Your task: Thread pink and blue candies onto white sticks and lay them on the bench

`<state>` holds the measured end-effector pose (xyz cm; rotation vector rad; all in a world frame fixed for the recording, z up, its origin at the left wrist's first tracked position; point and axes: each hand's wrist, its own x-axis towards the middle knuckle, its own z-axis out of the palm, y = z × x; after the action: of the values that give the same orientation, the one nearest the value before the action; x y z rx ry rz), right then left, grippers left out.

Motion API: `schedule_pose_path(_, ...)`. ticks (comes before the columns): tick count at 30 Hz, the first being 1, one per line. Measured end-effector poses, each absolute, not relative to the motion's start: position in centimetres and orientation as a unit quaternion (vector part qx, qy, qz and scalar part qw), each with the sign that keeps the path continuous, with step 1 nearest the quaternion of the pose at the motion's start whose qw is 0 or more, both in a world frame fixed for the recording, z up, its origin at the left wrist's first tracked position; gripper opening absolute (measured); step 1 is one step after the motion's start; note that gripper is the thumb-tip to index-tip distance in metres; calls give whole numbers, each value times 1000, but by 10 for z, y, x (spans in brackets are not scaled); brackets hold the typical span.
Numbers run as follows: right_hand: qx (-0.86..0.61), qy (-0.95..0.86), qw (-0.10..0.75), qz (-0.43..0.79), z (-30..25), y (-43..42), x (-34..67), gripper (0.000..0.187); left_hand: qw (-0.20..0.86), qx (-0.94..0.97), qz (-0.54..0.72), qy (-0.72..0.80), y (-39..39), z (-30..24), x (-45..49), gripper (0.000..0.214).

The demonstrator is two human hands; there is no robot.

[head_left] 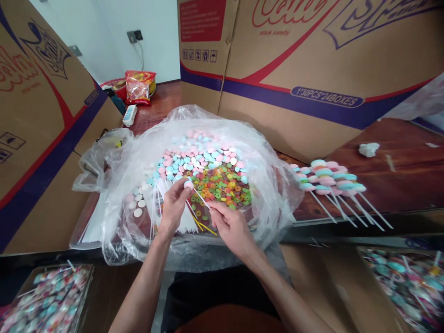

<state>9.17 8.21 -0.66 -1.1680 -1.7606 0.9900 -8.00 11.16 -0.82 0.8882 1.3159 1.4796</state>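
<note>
"Between the fingertips, what do you see from the head camera?"

"A little pink and white candy [188, 184] and a thin white stick [201, 198]. The left hand [173, 203] has its thumb and finger pinched close on the candy."

"And the right hand [233, 227]?"

"Its fingers are curled in, and the tips squeeze the low end of the stick. The top end is right by the candy. I can't tell if it goes inside."

"What is near the fingers?"

"Just past them lie lots of pink, blue and white round candies [194, 160]. Beyond the right fingertips are bright candy rings [227, 184]. Beside the left fingers is a bunch of white sticks [186, 223]."

"Anything more?"

"Yes! A see-through plastic bag [277, 189] goes around all that. Well to the right of the right fingers, a heap of candy pops [331, 178] lies on the brown table [409, 173]."
</note>
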Motion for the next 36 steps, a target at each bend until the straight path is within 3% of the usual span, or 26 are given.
schedule_pose_path(7,-460,-696,387,392,-7,81,90,34,428,410,587,551,104,-16,-80,36)
schedule_pose_path(14,-470,-666,404,414,-5,74,77,33,249,541,522,610,87,-15,-78,20)
schedule_pose_path(26,-510,-628,407,424,-15,81,86,30,328,603,463,561,73,-12,-57,29)
schedule_pose_path(29,-530,-621,417,399,-20,84,102,29,247,636,436,587,91,-14,-57,31)
schedule_pose_path(32,-547,-607,430,385,-25,84,113,30,139,733,329,579,113,-16,-60,35)
schedule_pose_path(36,-551,-600,428,391,-28,82,115,30,79,803,225,547,131,-18,-64,33)
